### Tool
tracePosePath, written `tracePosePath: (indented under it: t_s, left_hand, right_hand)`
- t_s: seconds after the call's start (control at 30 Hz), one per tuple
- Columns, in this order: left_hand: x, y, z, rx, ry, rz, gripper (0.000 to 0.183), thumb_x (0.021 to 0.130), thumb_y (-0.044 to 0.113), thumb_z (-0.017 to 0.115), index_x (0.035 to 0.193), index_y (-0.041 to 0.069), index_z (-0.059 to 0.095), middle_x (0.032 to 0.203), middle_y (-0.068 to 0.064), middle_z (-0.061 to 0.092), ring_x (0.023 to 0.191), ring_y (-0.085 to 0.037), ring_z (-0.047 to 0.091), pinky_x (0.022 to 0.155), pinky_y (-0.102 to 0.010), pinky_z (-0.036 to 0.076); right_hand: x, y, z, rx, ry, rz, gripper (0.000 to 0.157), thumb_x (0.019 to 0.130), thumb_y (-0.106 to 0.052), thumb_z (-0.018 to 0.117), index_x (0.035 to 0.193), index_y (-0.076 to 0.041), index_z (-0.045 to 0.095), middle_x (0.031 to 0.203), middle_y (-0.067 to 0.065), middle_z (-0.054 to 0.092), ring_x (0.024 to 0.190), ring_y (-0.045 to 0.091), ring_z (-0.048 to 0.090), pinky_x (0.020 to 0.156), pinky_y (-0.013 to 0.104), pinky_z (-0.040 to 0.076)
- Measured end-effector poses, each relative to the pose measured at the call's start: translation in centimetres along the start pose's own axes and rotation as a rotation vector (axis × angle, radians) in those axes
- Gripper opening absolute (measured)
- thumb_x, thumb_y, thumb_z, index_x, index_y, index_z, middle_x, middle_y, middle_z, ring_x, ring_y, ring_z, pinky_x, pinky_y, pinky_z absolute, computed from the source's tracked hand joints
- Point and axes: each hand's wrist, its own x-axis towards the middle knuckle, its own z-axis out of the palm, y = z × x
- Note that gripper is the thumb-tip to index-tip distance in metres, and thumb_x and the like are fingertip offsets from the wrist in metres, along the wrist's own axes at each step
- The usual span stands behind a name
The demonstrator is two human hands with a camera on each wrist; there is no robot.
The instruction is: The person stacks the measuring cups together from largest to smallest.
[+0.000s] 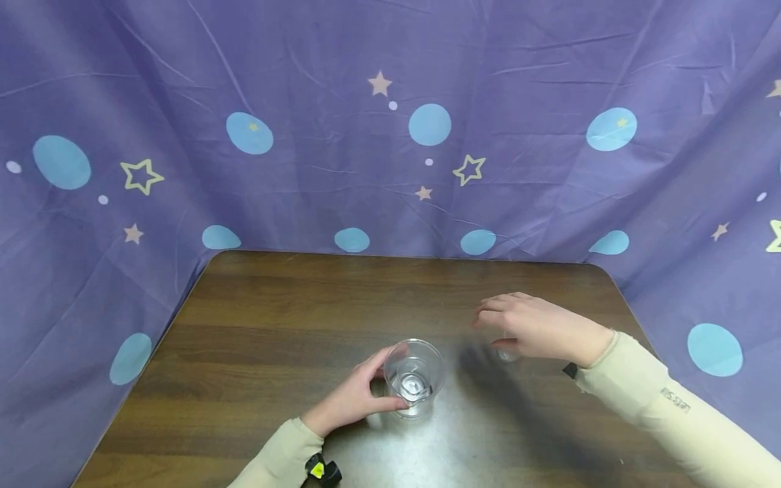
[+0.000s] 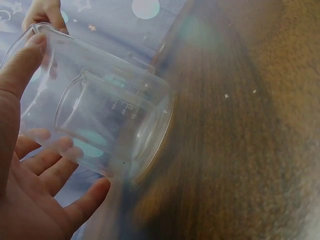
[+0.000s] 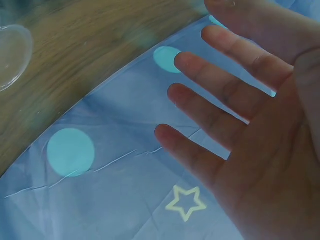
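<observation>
My left hand (image 1: 360,393) holds a large clear beaker (image 1: 432,359) near the middle of the table, thumb on one side and fingers on the other. A smaller clear beaker (image 2: 102,107) with printed markings sits nested inside it. In the left wrist view the thumb (image 2: 22,65) lies by the large beaker's rim. To the right, my right hand (image 1: 531,327) hovers over the table with nothing in its palm. Its fingers (image 3: 215,110) are spread in the right wrist view. A small clear vessel (image 1: 508,351) shows below the right thumb, mostly hidden by the hand.
A dark brown wooden table (image 1: 274,312) lies under both hands. Purple cloth (image 1: 342,135) with blue spots and stars hangs behind it and at both sides. A black strap piece with a yellow mark (image 1: 318,469) is at the left wrist.
</observation>
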Motion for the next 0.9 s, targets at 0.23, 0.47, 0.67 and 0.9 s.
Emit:
tracePosePath:
  t_s: [0.23,0.47,0.67,0.9]
  left_hand:
    - [0.0,0.0,0.0,-0.003,-0.004,-0.022,0.091,0.084,0.029,0.088,0.159,0.012,0.04,0.157,-0.009,0.051,0.141,-0.028,0.051,0.11,-0.036,0.049]
    - [-0.3,-0.4,0.4,-0.004,-0.012,-0.026,0.089,0.085,0.029,0.088,0.159,0.011,0.04,0.156,-0.01,0.052,0.139,-0.026,0.052,0.109,-0.035,0.049]
    - [-0.3,-0.3,0.4,-0.012,0.0,-0.012,0.089,0.085,0.027,0.088,0.158,0.009,0.041,0.155,-0.011,0.053,0.139,-0.026,0.053,0.108,-0.035,0.05]
    - [-0.2,-0.2,0.2,-0.006,0.002,-0.002,0.089,0.085,0.027,0.088,0.158,0.01,0.041,0.155,-0.011,0.053,0.138,-0.027,0.053,0.108,-0.034,0.05]
  right_hand:
    - [-1.3,1.0,0.3,-0.007,0.006,0.026,0.036,0.078,-0.014,0.088,0.11,-0.013,0.071,0.115,0.005,0.072,0.11,0.028,0.068,0.095,0.049,0.056]
    - [-3.0,1.8,0.5,0.028,0.026,0.039,0.035,0.08,-0.009,0.087,0.11,-0.015,0.07,0.111,-0.001,0.07,0.101,0.024,0.069,0.088,0.046,0.058]
    - [-4.6,2.5,0.3,0.034,0.04,0.103,0.039,0.079,-0.011,0.089,0.113,-0.017,0.072,0.113,-0.001,0.071,0.103,0.024,0.07,0.088,0.045,0.059]
    - [-5.5,3.0,0.2,0.003,0.006,0.168,0.043,0.077,-0.008,0.089,0.116,-0.014,0.072,0.118,0.008,0.072,0.108,0.032,0.07,0.092,0.051,0.058]
